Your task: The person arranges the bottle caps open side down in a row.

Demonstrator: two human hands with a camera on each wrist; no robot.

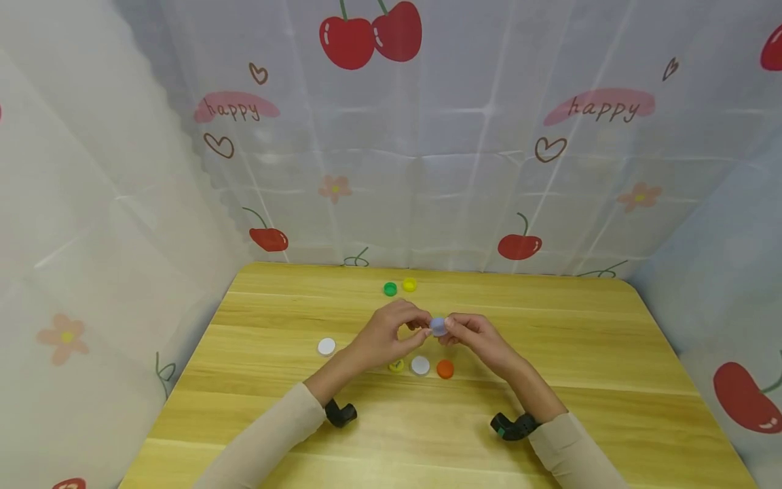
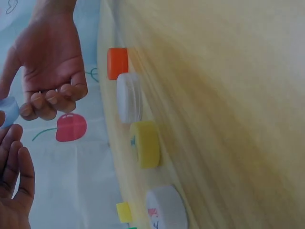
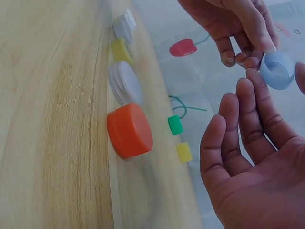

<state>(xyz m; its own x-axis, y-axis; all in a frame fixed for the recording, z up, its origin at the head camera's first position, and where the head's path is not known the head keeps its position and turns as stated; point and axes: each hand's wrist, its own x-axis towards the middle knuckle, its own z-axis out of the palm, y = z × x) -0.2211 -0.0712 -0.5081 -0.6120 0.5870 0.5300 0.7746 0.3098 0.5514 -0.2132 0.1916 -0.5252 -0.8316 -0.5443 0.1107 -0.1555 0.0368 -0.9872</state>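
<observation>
A translucent light-blue bottle cap [image 1: 438, 327] is held up above the table between both hands. My left hand [image 1: 389, 331] pinches its left side with thumb and fingertips. From the other side my right hand [image 1: 482, 337] grips it with thumb and index finger. In the right wrist view the open hollow of the blue cap [image 3: 277, 71] faces the camera, and the right hand's other fingers are spread nearly straight. Below the hands lie a yellow cap [image 1: 396, 366], a white cap [image 1: 420, 365] and an orange cap [image 1: 445, 369] in a row.
Another white cap [image 1: 326, 347] lies to the left of the row. Toward the back edge sit a green cap [image 1: 390, 289] and a second yellow cap [image 1: 409, 284], hollow side up. The wooden table [image 1: 586, 421] meets a cherry-print curtain [image 1: 421, 204] behind.
</observation>
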